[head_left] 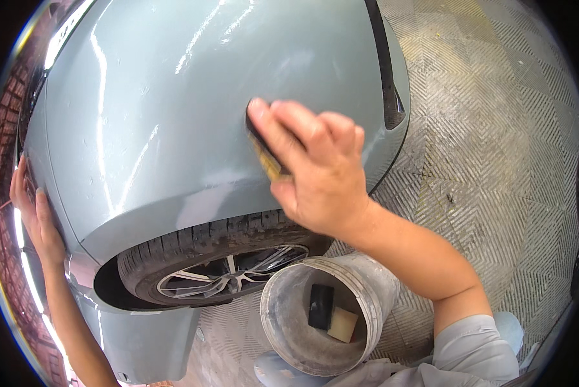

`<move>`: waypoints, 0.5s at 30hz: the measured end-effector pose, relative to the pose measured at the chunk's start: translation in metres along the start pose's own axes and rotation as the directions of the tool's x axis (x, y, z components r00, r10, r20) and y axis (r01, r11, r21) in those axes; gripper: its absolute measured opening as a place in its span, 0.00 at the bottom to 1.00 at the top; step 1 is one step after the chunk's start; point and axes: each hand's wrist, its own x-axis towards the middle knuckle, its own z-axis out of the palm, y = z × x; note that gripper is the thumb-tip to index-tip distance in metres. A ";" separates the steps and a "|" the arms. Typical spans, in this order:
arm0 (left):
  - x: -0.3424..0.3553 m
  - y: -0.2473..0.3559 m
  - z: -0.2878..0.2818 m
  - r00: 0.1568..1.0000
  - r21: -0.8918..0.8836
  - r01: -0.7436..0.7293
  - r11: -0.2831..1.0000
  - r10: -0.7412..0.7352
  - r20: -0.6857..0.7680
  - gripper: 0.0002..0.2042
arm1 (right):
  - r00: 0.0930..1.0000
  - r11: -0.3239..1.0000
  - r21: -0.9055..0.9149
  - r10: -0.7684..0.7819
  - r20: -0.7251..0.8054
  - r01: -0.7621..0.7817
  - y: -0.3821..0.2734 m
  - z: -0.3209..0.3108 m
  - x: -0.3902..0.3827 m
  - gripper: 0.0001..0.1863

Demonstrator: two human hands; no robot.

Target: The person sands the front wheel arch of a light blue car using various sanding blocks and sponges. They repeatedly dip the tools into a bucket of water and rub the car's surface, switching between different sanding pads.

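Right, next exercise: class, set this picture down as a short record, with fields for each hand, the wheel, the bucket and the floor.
Left hand: at the left edge of the grey-green car
Right hand: holding a black-and-yellow block on the bodywork
Wheel: dark tyre, spoked rim
Bucket: contains a black block and a tan block
Floor: greyish, ribbed pattern

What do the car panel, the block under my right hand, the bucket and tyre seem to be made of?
Car panel: perhaps painted metal, possibly plastic; glossy, by its bright reflections.
Block: maybe foam or rubber, matt; dark and yellowish layers show, but most is hidden.
Bucket: likely plastic, dull, with a ribbed collar and whitish stains.
Tyre: seemingly rubber, matt, with grooved dark tread.
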 end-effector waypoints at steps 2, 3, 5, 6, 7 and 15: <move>0.000 0.000 0.000 1.000 0.013 -0.009 1.000 0.009 0.014 0.28 | 1.000 1.000 -0.006 0.020 -0.003 -0.020 0.001 0.000 0.000 0.40; -0.001 0.000 -0.001 1.000 0.001 -0.002 1.000 0.002 0.018 0.27 | 0.999 0.999 -0.036 0.021 0.028 -0.020 0.002 0.000 0.001 0.40; -0.001 0.000 -0.001 1.000 -0.020 0.012 1.000 -0.012 0.008 0.27 | 0.999 0.999 0.013 0.031 0.014 -0.031 0.001 -0.001 0.002 0.40; -0.001 0.000 -0.001 1.000 -0.019 0.010 1.000 -0.010 0.005 0.27 | 1.000 1.000 0.007 0.013 -0.003 -0.013 0.000 -0.002 0.003 0.40; 0.000 -0.001 -0.001 1.000 -0.019 0.006 1.000 -0.006 0.011 0.27 | 0.998 0.998 0.007 0.063 0.017 -0.063 -0.001 -0.002 0.004 0.40; 0.000 -0.001 0.000 1.000 -0.034 -0.012 0.999 0.013 0.020 0.27 | 0.997 0.994 -0.065 0.082 -0.013 -0.082 0.014 -0.004 0.014 0.42</move>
